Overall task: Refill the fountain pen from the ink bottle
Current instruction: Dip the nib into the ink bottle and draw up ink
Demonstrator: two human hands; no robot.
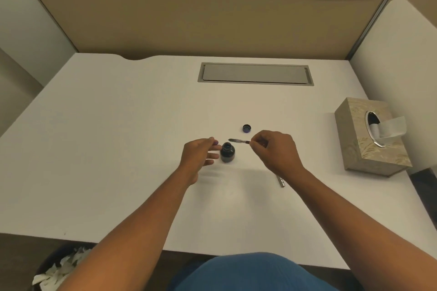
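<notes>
The right hand [275, 151] is pinching a pen [238, 141] above the desk [118, 149]. At its nine o'clock, the left hand [199, 156] is hovering loose and empty beside the uncapped ink bottle [227, 152].

The ink bottle [227, 152] is standing upright near the middle of the white desk [118, 149], small, round and dark, with its mouth open and dark ink showing inside. Its cap [246, 128] is lying apart from it, farther back and a little to the right, open side up with a bluish inside. The fountain pen's front section [238, 141] is hovering roughly level just above and right of the bottle's mouth, its thin tip pointing left, its right end pinched in fingers. A silvery pen barrel [280, 181] is lying on the desk nearer and to the right, partly hidden.
</notes>
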